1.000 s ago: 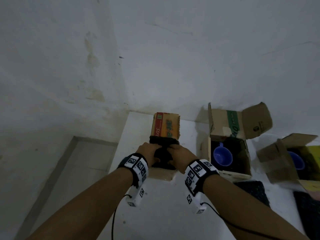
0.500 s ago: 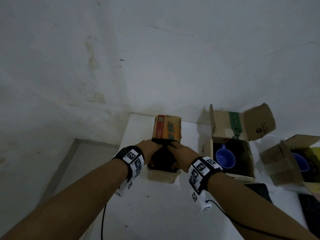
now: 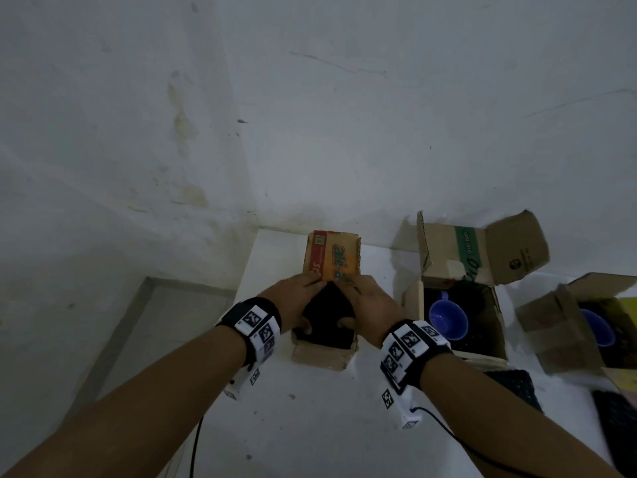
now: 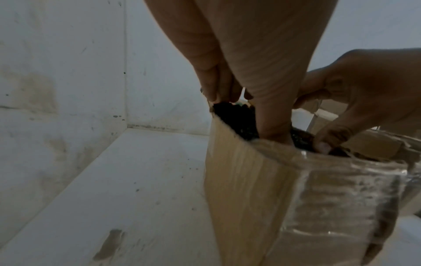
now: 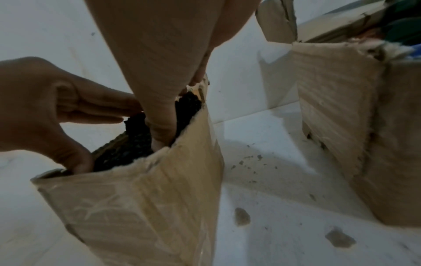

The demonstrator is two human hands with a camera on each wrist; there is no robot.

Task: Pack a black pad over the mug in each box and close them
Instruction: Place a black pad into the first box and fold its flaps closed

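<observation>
A black pad (image 3: 329, 317) lies in the top of the small cardboard box (image 3: 322, 357) at the table's left. My left hand (image 3: 303, 301) and right hand (image 3: 362, 301) both press on it. Their fingers lie straight, reaching the base of the printed red and orange flap (image 3: 331, 258). Both thumbs push down into the box near its front edge. In the left wrist view the thumb (image 4: 273, 126) sinks into the pad (image 4: 237, 117). The right wrist view shows the same on the pad (image 5: 127, 147). The mug in this box is hidden under the pad.
An open box (image 3: 482, 353) holding a blue mug (image 3: 448, 319) stands right beside it. A third open box (image 3: 558, 336) with a blue mug (image 3: 599, 327) stands at the far right. Loose black pads (image 3: 513, 384) lie on the white table (image 3: 310, 426) in front of them. The wall is close behind.
Both hands have slid forward over the pad, so the fingertips now reach the base of the far flap. The pad sits lower and flatter in the box.
</observation>
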